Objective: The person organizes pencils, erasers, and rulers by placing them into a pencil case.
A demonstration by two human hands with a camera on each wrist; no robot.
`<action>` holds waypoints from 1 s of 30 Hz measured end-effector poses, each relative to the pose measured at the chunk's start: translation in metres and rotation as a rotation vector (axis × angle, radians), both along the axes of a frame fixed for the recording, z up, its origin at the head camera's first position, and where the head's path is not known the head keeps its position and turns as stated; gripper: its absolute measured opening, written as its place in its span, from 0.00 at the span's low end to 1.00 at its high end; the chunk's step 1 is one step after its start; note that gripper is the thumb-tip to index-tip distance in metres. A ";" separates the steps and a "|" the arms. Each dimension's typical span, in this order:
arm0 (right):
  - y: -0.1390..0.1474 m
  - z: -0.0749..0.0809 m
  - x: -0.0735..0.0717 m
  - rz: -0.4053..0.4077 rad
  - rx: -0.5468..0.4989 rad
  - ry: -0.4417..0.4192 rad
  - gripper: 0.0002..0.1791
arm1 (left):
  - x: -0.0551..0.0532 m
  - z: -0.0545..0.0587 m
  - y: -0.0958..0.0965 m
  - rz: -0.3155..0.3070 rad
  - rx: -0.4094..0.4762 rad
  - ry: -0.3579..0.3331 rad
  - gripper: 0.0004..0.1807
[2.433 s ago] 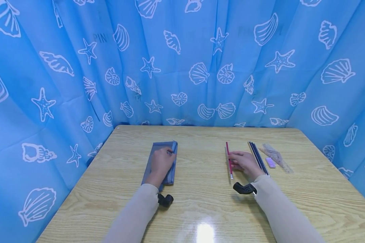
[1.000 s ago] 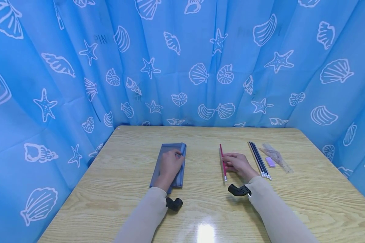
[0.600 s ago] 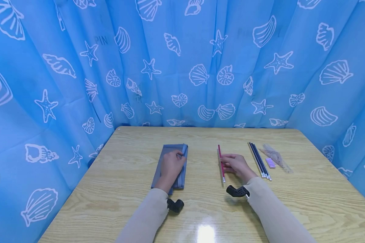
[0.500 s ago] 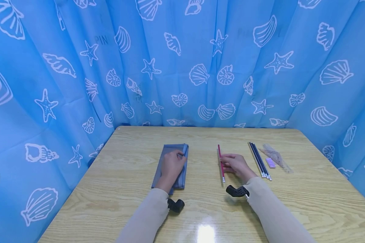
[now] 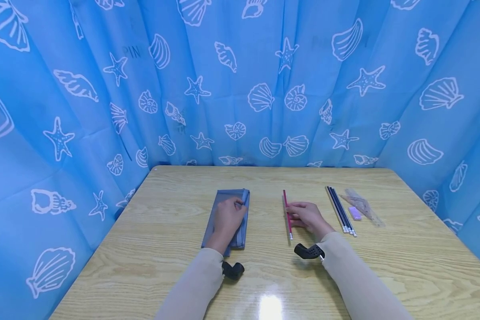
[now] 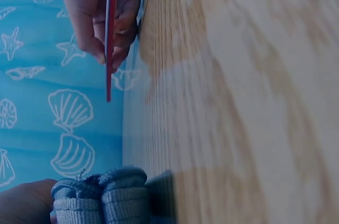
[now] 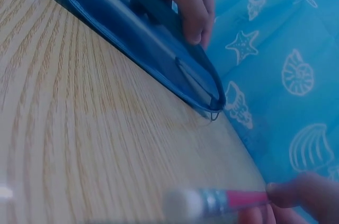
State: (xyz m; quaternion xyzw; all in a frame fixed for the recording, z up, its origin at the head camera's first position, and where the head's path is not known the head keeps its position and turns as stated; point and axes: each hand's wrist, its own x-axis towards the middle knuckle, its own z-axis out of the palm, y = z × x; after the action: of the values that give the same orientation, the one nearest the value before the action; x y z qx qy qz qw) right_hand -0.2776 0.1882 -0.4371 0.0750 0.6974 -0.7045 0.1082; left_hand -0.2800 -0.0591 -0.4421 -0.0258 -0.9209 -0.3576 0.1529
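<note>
On the table, my left hand (image 5: 229,218) grips the right edge of a blue zip pencil case (image 5: 240,235), covering much of it. From the right wrist view, the case (image 7: 124,33) gapes along its zip side, with finger and thumb at its upper edge. My right hand (image 5: 307,216) pinches a pink pencil (image 5: 287,212) around its middle, to the right of the case. The pencil's white eraser end (image 7: 185,205) points back toward the wrist camera. In the left wrist view the pencil (image 6: 109,38) is beyond the case's zip ends (image 6: 100,203), apart from them.
Several dark pencils (image 5: 341,211) lie side by side to the right of my right hand. Beside them are a purple eraser (image 5: 354,213) and overlapping clear drawing rulers (image 5: 366,209). A blue shell-print curtain (image 5: 240,89) hangs behind the wooden table (image 5: 272,266).
The left hand and the pencil case have shifted to the right. The right hand has carried the pink pencil left, closer to the case and away from the dark pencils.
</note>
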 end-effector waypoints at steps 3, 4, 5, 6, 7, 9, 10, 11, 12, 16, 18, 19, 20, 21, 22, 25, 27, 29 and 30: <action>-0.002 0.000 0.000 -0.001 0.003 0.002 0.27 | -0.001 0.000 0.001 0.002 0.002 -0.009 0.11; -0.002 0.000 -0.001 0.001 0.004 0.002 0.27 | -0.001 0.000 0.002 0.002 0.004 -0.012 0.11; -0.002 0.000 -0.001 0.003 0.002 0.003 0.27 | -0.001 0.000 0.002 0.002 0.006 -0.017 0.11; -0.002 -0.001 -0.001 0.002 0.001 0.002 0.27 | -0.001 0.000 0.003 0.002 0.007 -0.019 0.12; -0.003 -0.001 -0.002 0.000 -0.004 0.000 0.27 | -0.001 0.000 0.003 0.002 0.009 -0.023 0.12; -0.003 -0.002 -0.003 0.002 -0.004 -0.002 0.26 | -0.002 0.001 0.005 0.003 0.010 -0.028 0.12; -0.004 -0.003 -0.003 0.007 -0.007 -0.001 0.27 | -0.002 0.001 0.005 0.002 0.012 -0.029 0.12; -0.004 -0.003 -0.004 0.003 -0.008 -0.005 0.26 | -0.001 0.001 0.006 0.001 0.014 -0.028 0.12; -0.005 -0.004 -0.004 0.001 -0.006 -0.009 0.25 | -0.001 0.002 0.006 -0.001 0.017 -0.026 0.12; -0.006 -0.005 -0.005 0.008 0.004 -0.016 0.24 | 0.000 0.002 0.008 -0.012 0.022 -0.023 0.12; -0.007 -0.005 -0.005 0.009 0.007 -0.020 0.24 | 0.001 0.002 0.009 -0.013 0.020 -0.022 0.12; -0.007 -0.005 -0.005 0.014 0.007 -0.018 0.25 | 0.001 0.002 0.009 -0.012 0.018 -0.021 0.11; -0.007 -0.005 -0.004 0.020 0.006 -0.015 0.25 | 0.002 0.002 0.009 -0.011 0.017 -0.020 0.11; -0.008 -0.004 -0.005 0.016 0.007 -0.016 0.25 | 0.002 0.002 0.009 -0.010 0.019 -0.019 0.11; -0.008 -0.004 -0.004 0.018 0.005 -0.013 0.25 | 0.003 0.002 0.010 -0.010 0.024 -0.015 0.11; -0.010 -0.003 -0.004 0.026 0.003 -0.006 0.24 | 0.003 0.002 0.011 -0.012 0.038 -0.012 0.11; -0.011 -0.002 -0.003 0.029 0.001 -0.001 0.24 | 0.004 0.002 0.012 -0.017 0.041 -0.014 0.11; -0.013 -0.002 -0.002 0.035 0.003 -0.003 0.24 | 0.003 0.002 0.013 -0.022 0.039 -0.016 0.11; -0.013 -0.001 -0.002 0.039 0.007 -0.002 0.24 | 0.003 0.002 0.013 -0.023 0.037 -0.015 0.11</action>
State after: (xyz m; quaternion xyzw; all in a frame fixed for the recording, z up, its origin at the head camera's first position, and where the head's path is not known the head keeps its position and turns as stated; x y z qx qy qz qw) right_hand -0.2798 0.1750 -0.4384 0.0626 0.7009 -0.6999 0.1226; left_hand -0.2766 -0.0459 -0.4401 -0.0308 -0.9149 -0.3764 0.1424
